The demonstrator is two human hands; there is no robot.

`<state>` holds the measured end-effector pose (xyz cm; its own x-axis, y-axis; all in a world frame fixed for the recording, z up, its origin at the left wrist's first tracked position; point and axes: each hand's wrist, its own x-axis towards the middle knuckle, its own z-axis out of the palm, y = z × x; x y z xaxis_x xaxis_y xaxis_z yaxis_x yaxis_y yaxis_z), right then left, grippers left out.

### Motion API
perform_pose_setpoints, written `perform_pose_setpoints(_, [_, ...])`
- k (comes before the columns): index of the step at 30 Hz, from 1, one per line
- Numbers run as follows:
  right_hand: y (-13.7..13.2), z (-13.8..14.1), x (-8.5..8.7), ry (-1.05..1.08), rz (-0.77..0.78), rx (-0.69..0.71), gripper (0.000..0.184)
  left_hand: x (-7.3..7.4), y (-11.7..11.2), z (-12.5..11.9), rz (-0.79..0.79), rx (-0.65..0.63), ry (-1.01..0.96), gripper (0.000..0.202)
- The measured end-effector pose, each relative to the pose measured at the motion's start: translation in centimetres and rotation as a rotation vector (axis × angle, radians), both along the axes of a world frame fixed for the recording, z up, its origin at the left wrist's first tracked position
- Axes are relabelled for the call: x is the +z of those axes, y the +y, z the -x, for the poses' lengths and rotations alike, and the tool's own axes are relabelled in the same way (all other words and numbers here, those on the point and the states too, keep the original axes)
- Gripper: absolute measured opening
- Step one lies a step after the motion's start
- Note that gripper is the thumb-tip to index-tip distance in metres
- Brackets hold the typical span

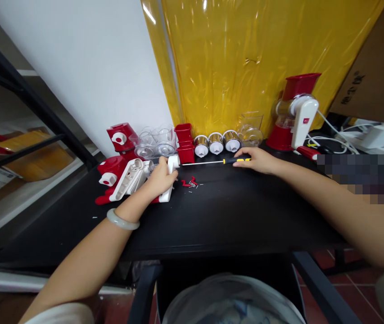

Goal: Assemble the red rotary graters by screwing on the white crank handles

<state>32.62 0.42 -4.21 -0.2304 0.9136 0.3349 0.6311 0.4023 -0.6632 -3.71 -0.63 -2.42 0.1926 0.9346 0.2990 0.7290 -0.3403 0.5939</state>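
Note:
My left hand (160, 180) is closed around a white and red plastic grinder body (131, 179) lying on its side on the black table (228, 216). My right hand (255, 159) grips the yellow and black handle of a screwdriver (212, 162). Its thin shaft runs left, and the tip meets the white end of the grinder part by my left hand. A few small screws and red bits (190, 183) lie on the table just right of my left hand. A pale bangle (122, 220) sits on my left wrist.
Along the back stand red housings (120, 137), clear plastic cups (160, 141), a red hopper (184, 144), three metal drums (216, 143) and an assembled red and white grinder (295, 112). White cables and a charger (377, 135) lie at right. A yellow sheet (246, 58) hangs behind.

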Motion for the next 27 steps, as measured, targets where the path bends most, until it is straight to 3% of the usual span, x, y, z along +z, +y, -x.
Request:
perform_pose_setpoints(7, [0.5, -0.6, -0.9, -0.087, -0.022, 0.019, 0.031, 1.2, -1.5, -1.2, -0.192, 0.061, 0.341, 0.02])
perform_pose_setpoints(12, [0.7, -0.3, -1.1, -0.128, -0.048, 0.053, 0.028, 1.7, -2.0, -1.6, -0.208, 0.021, 0.431, 0.028])
perform_pose_setpoints(18, [0.6, -0.1, -0.9, -0.196, -0.122, 0.068, 0.028, 1.7, -2.2, -1.6, -0.177, 0.104, 0.542, 0.041])
perform_pose_setpoints(27, [0.2, 0.3, -0.4, -0.19, -0.059, 0.098, 0.029, 1.8, -2.3, -1.9, -0.101, 0.104, 0.621, 0.051])
